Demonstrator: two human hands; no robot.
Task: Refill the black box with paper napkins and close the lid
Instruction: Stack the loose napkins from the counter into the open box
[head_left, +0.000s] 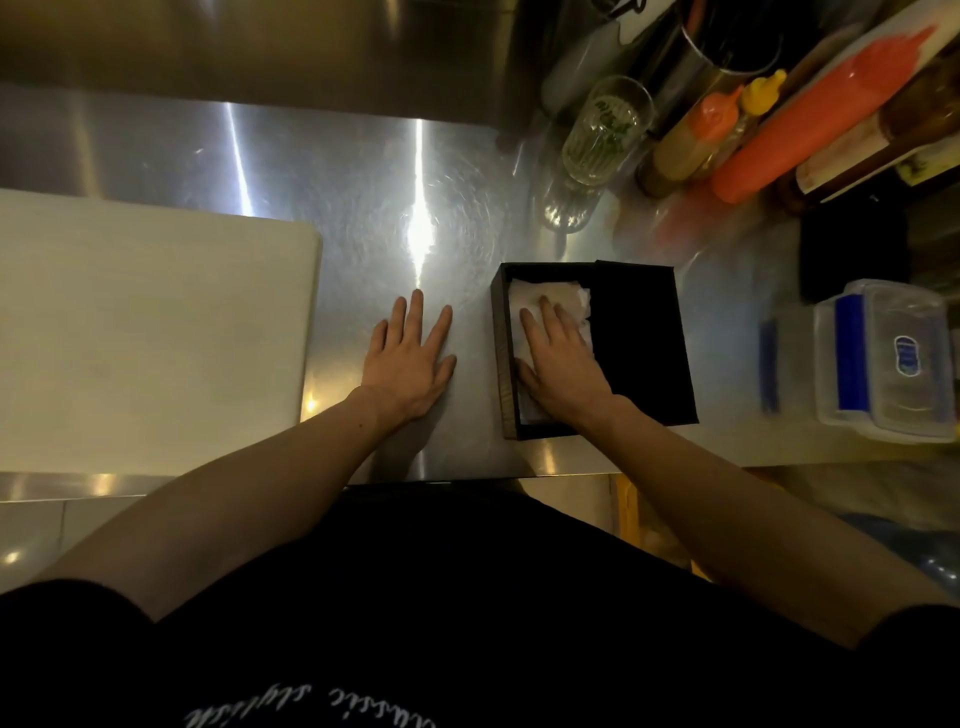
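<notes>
A: How are the napkins (524, 306) expected to handle?

B: Soft, light and easily crumpled, it is judged. They are best pressed flat from above or taken by the stack's edges. The box (644, 353) looks stiff and light, so it could slide on the steel counter (337, 171) unless it is held by a side wall.

A: Where is the box found?

B: Near the counter's front edge, right of the middle, with the white board (145, 332) well apart at the left edge. The lid seems to be swung open to the right, though that is hard to make out.

A: And the hands?

B: The right hand (563, 364) is laid flat, fingers spread, on the napkins in the box's left part; nothing is gripped. The left hand (410, 358) is rested open, palm down, on the counter just left of the box, not touching it.
</notes>
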